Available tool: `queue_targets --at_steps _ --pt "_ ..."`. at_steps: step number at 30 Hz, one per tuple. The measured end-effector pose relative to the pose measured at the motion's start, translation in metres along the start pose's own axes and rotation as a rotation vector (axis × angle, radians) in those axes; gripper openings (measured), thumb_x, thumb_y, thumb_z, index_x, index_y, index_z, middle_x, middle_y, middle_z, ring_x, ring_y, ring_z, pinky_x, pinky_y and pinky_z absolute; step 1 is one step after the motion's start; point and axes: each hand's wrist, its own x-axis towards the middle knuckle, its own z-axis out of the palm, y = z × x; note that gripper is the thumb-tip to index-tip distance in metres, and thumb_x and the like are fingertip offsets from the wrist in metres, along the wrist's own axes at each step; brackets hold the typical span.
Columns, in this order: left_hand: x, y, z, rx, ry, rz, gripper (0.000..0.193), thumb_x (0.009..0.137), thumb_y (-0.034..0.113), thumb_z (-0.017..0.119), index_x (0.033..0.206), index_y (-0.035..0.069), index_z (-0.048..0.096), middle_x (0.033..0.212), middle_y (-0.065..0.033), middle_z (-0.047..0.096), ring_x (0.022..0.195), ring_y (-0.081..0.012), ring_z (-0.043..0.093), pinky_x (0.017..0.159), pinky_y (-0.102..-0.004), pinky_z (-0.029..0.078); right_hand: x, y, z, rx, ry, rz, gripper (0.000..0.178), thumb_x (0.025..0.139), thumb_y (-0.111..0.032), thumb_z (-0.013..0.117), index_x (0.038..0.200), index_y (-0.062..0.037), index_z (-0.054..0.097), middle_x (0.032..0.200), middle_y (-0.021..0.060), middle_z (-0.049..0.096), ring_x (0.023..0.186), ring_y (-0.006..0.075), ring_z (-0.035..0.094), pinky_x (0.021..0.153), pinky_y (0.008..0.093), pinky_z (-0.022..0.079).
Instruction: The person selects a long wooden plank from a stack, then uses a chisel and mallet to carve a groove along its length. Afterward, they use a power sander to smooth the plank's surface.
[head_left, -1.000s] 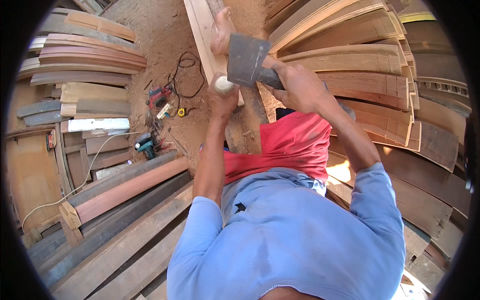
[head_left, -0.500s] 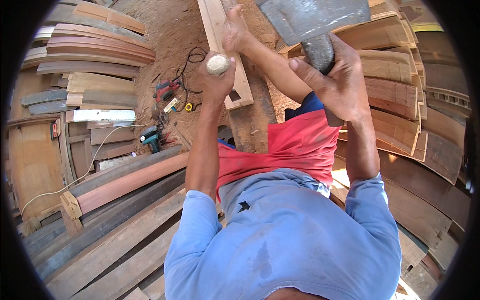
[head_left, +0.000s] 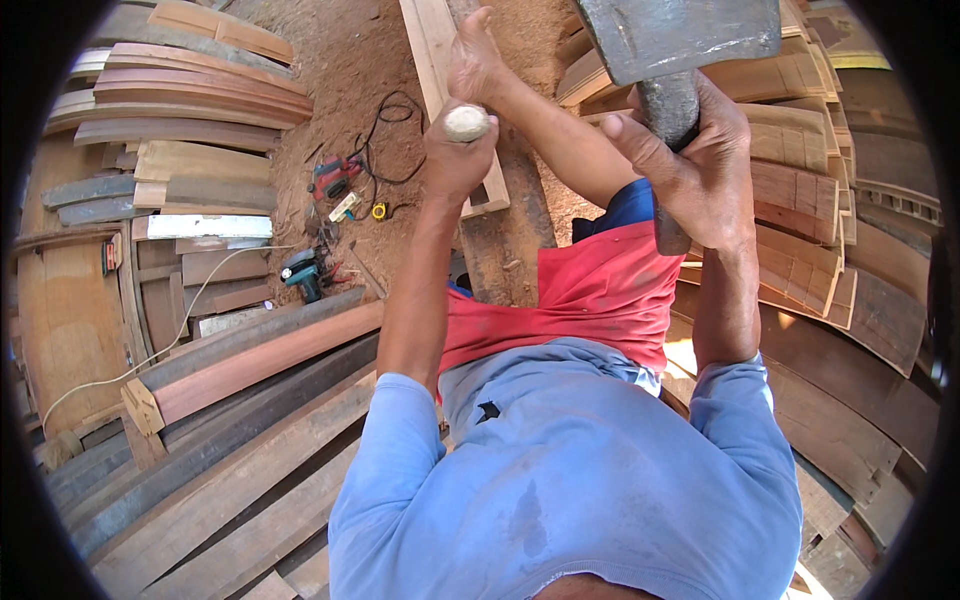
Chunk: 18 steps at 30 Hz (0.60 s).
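Note:
My left hand [head_left: 455, 170] is wrapped round an upright chisel [head_left: 466, 124]; only its pale, rounded handle end shows, the blade being hidden below the fist. Under that hand lies a long light timber [head_left: 428, 45], whose near end shows beside my wrist. My right hand [head_left: 705, 190] grips the dark handle of a mallet [head_left: 690, 40] with a broad, grey, block-like head. The head is raised at the top of the view, apart from the chisel. My bare foot [head_left: 476, 65] rests against the timber.
Stacked boards [head_left: 200, 90] line the left, with more boards [head_left: 790, 190] on the right. On the sawdust-covered ground lie a red power tool [head_left: 335, 177] with a black cord, a yellow tape measure [head_left: 379, 211] and a teal power tool [head_left: 303, 275]. Planks [head_left: 240, 480] lie at the lower left.
Both hands have shifted to the right, the left with the chisel and the right with the mallet. The mallet is also slightly lower. Both grips stay closed.

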Motion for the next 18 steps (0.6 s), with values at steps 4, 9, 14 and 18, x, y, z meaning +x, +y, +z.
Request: queue_targets --at_steps 4,9,14,18 --pt "0.0 -0.011 0.002 -0.003 0.059 0.067 0.014 0.083 0.008 0.075 0.09 0.002 0.063 0.077 -0.0066 0.068 0.071 -0.0104 0.063 0.069 -0.0298 0.053 0.001 -0.002 0.004 0.014 0.0 -0.023 0.024 0.085 -0.012 0.081 0.095 -0.0021 0.062 0.075 -0.0023 0.058 0.064 0.005 0.054 0.058 0.022 0.045" --pt "-0.001 -0.001 -0.003 0.025 0.089 0.04 0.015 0.083 0.008 0.074 0.091 0.002 0.063 0.078 -0.007 0.069 0.074 -0.01 0.064 0.069 -0.0295 0.053 0.003 -0.003 0.002 0.036 0.023 -0.04 0.024 0.084 -0.012 0.081 0.096 -0.0016 0.063 0.074 -0.0005 0.062 0.061 0.0055 0.056 0.055 0.022 0.046" --pt "-0.005 0.003 0.006 -0.036 0.058 0.094 0.017 0.086 0.009 0.074 0.086 0.007 0.057 0.071 0.003 0.056 0.067 -0.0067 0.053 0.062 -0.0252 0.046 0.0 -0.006 0.002 -0.037 0.067 0.013 0.022 0.084 -0.012 0.081 0.094 -0.0011 0.064 0.072 0.0008 0.063 0.06 0.0064 0.058 0.054 0.022 0.046" --pt "-0.002 -0.009 -0.004 -0.037 0.068 0.039 0.018 0.086 0.009 0.074 0.084 0.006 0.057 0.071 0.0032 0.056 0.067 -0.0064 0.053 0.061 -0.0254 0.046 0.001 -0.011 0.0 -0.016 0.099 -0.02 0.021 0.084 -0.011 0.08 0.093 -0.0008 0.065 0.07 0.0012 0.063 0.059 0.0066 0.057 0.054 0.0221 0.046"
